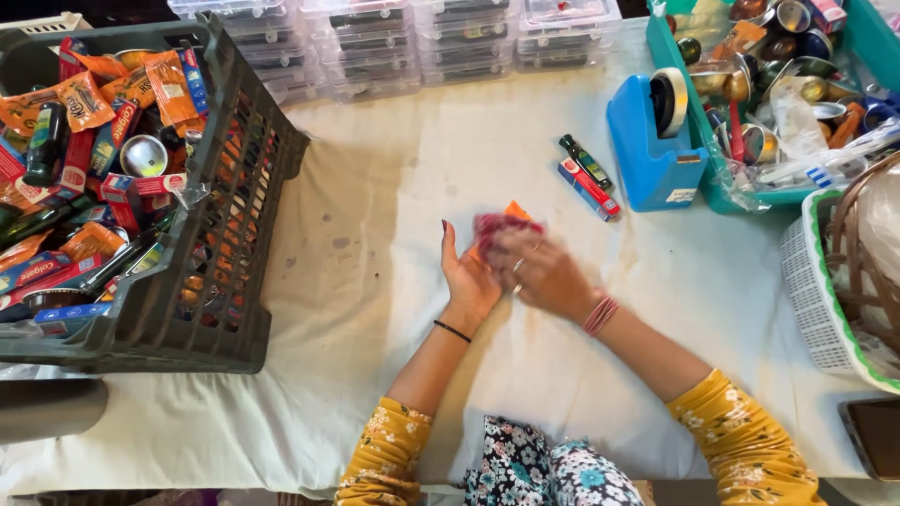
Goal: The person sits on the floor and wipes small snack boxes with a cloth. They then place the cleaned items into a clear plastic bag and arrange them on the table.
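My left hand [466, 275] lies palm up on the white cloth [375, 281], fingers apart. My right hand [542, 272] is blurred above it and presses a small orange packet [517, 211] with a dark red part onto the left palm. Both hands touch the packet. A small dark bottle [586, 161] and a red and blue carton [589, 188] lie on the cloth just beyond my hands.
A grey crate [234, 272] full of packets, cartons and tins stands at the left. A blue tape dispenser [652, 141], a teal tray [722, 178] of tins and a white basket [816, 290] are at the right. Clear plastic boxes [422, 47] line the far edge.
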